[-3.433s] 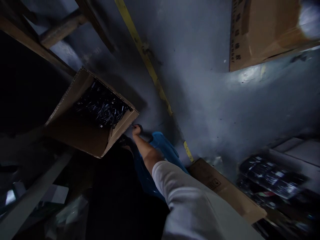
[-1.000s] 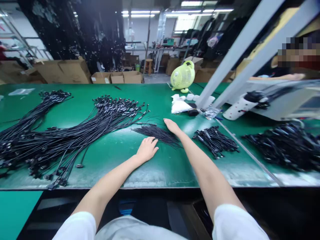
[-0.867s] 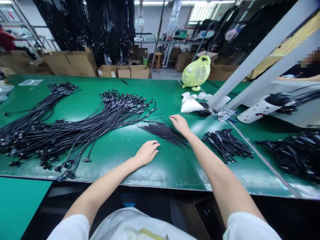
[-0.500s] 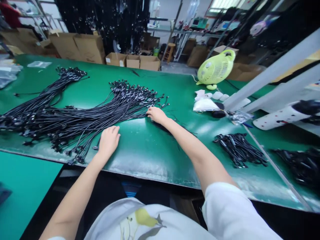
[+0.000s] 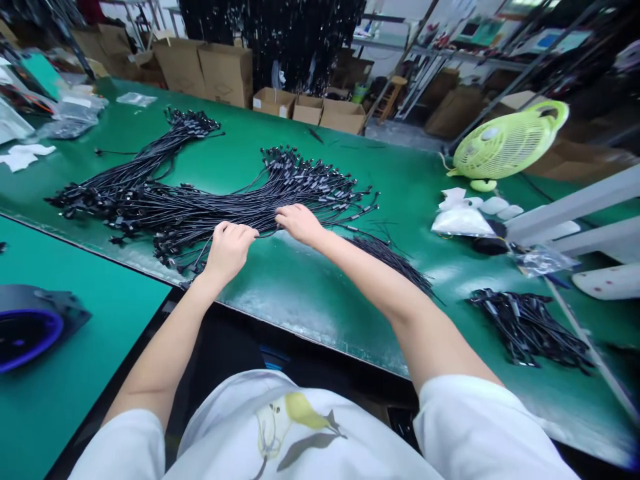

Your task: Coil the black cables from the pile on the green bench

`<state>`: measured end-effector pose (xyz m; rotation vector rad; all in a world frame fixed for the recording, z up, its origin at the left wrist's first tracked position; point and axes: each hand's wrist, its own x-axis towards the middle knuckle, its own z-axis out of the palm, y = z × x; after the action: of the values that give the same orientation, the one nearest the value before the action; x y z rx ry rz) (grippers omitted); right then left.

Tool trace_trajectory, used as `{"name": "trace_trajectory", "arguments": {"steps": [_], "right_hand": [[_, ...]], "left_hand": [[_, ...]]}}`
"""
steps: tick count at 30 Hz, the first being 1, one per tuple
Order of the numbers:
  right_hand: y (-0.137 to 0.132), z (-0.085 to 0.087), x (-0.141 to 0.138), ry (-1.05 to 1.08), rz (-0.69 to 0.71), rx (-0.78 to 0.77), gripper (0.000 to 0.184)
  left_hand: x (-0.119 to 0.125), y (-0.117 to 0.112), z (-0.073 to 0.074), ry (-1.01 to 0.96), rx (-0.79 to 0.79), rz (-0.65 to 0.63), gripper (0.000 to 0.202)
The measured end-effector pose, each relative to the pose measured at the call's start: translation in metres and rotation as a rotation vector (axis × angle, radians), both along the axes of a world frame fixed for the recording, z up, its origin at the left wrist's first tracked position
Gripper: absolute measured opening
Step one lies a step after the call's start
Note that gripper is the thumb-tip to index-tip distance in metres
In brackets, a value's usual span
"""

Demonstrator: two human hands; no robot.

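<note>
A large spread of black cables point(image 5: 225, 208) with small connectors at both ends lies across the green table. At its near edge my left hand point(image 5: 230, 251) is closed, thumb and fingers pinching a black cable point(image 5: 267, 234). Just to the right, my right hand point(image 5: 300, 224) has its fingers closed on the same cable, close to the rest of the spread. The fingertips are partly hidden, so the exact grip does not show. Beyond the right forearm lies a bunch of thin black strands point(image 5: 393, 260).
A second cable bundle point(image 5: 160, 150) lies at the back left. A green fan point(image 5: 505, 143), a white bag point(image 5: 463, 217) and a smaller cable bundle point(image 5: 530, 327) are on the right. Cardboard boxes point(image 5: 227, 75) stand behind the table point(image 5: 280, 300). A grey roll-shaped thing point(image 5: 37, 320) sits lower left.
The view has turned left. My right hand has moved left from the cables' right ends toward my left hand. My left hand has risen to the cables, and both now pinch one.
</note>
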<state>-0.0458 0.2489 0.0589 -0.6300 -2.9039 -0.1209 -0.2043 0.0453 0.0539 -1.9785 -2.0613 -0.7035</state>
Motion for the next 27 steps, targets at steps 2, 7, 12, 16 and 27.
{"name": "trace_trajectory", "arguments": {"steps": [2,7,12,16,27], "right_hand": [[0.014,0.023,0.004,0.060,-0.132,0.018,0.022],[0.061,0.091,0.085,0.314,-0.433,0.112,0.038],[0.014,0.129,0.158,0.400,-0.529,0.242,0.040],[-0.045,0.135,0.211,0.187,-0.619,0.234,0.041],[-0.196,0.044,0.214,-0.064,-0.186,-0.257,0.022]], "left_hand": [[-0.015,-0.010,0.015,-0.047,-0.043,0.028,0.026],[-0.044,-0.030,0.026,-0.759,-0.192,0.021,0.024],[0.002,-0.024,0.019,-1.656,-0.225,-0.265,0.030],[0.035,-0.023,0.020,-1.856,-0.314,-0.369,0.027],[0.142,-0.027,0.013,-1.003,-0.355,-0.440,0.011]]}}
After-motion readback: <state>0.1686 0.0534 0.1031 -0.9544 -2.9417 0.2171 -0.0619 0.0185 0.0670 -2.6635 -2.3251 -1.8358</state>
